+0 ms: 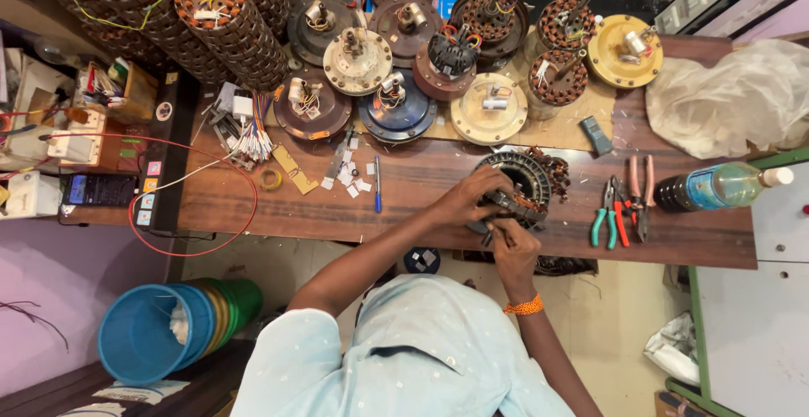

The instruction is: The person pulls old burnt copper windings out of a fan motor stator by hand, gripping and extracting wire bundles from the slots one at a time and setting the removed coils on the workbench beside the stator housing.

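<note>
A long brown wooden workbench (278, 206) runs from side to side, and its far half is crowded with round metal fan motors (396, 109) in brown, cream, blue and yellow. The thing being worked on is a round dark ring of stacked metal with brown copper wire in its slots (522, 179). It lies flat near the front edge of the bench, a bit right of the middle. It is round, so it has no long side; its open middle faces up. The left hand (466, 200) comes at it from the left, and its bent fingers lie over the ring's near-left rim, holding it down. The right hand (511, 244) comes from the front edge and sits just below that same spot on the rim. Its fingers are curled in tight around something thin, maybe a small tool or a bit of wire, but it is too small to tell. Both hands touch the ring, and they are just beside each other. A little to the right lie pliers with green and red handles (613, 215), apart from the ring. Further right, a clear plastic bottle (725, 186) lies on its side.
</note>
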Action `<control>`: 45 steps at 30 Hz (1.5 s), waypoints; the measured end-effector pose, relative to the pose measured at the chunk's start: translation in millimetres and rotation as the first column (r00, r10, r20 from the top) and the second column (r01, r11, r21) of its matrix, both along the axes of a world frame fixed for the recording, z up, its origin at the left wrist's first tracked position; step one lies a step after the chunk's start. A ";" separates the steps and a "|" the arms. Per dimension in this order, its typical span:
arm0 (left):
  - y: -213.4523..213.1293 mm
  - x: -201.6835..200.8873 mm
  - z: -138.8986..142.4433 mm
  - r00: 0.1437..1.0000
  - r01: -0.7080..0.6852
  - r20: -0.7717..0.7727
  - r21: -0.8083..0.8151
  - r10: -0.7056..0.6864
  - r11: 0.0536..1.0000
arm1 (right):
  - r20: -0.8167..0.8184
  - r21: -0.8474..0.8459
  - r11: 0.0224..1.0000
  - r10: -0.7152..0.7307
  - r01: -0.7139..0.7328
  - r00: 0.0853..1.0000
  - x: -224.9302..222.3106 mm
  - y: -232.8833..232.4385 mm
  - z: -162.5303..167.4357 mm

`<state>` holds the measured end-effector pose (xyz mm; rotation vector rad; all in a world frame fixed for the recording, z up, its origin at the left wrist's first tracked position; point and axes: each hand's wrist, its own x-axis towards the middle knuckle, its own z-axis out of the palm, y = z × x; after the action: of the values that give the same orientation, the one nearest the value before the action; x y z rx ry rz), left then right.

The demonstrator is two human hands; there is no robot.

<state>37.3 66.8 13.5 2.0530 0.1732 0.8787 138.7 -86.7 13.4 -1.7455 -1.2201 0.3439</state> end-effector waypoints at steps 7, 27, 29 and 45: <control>-9.4 -20.1 -7.2 0.973 -0.223 0.194 0.625 0.128 0.748 | -0.122 -0.036 0.999 0.036 -0.040 0.992 3.9 -6.3 -1.7; -78.3 2.3 -20.2 0.869 -0.434 0.069 -0.372 0.490 0.821 | 0.228 -0.237 0.956 0.226 -0.172 0.947 65.2 24.7 91.7; -81.5 3.5 -20.2 0.858 -0.465 -0.001 -0.426 0.514 0.776 | 0.183 -0.256 0.948 0.237 -0.186 0.954 69.1 35.1 85.0; -39.3 -4.0 2.5 0.974 -0.206 -0.022 0.322 0.224 0.924 | -0.258 -0.354 0.926 0.040 -0.134 0.965 112.1 19.5 56.7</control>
<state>33.3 27.5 16.0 2.3958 0.3117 1.0352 250.9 -67.2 70.2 -1.8961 -1.1025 0.8672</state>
